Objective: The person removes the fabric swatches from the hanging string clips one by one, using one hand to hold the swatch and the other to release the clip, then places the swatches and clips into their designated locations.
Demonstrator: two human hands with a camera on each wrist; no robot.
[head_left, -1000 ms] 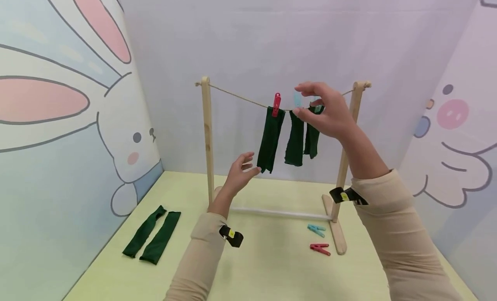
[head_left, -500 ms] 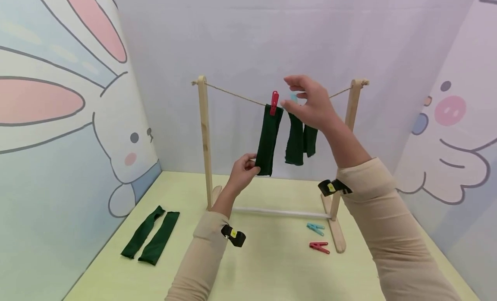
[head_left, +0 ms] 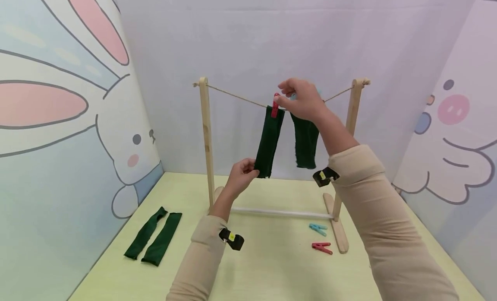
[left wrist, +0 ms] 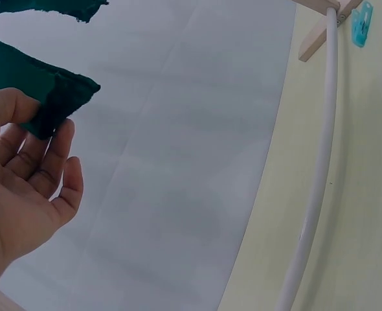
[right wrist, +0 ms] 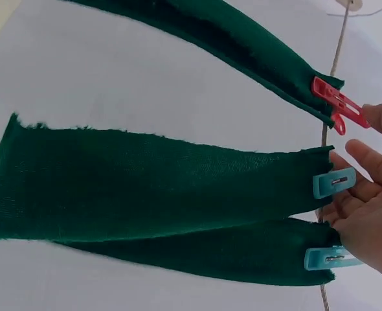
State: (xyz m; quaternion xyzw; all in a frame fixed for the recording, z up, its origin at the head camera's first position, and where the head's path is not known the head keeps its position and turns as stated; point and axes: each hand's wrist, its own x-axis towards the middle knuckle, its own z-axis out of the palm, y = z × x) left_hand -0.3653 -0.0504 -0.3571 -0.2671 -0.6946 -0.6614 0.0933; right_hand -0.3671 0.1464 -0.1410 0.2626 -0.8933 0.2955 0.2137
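Note:
A dark green cloth strip hangs from the line under a red clothespin. My left hand pinches the strip's lower end between thumb and fingers; the left wrist view shows that cloth end folded there. Up at the line, my right hand has its thumb tip at the outer end of the red clothespin, its other fingers spread apart from it. Two more green strips hang beside it from light blue clothespins, close by the right fingers. In the head view the right hand partly hides those pins.
The rope runs between two wooden posts, joined below by a white rod. On the table lie two green strips at the left, and a blue clothespin and a red clothespin at the right.
The right hand has moved left along the line from the blue clothespins to the red one. The left hand has reached the hanging strip's lower end and taken hold of it.

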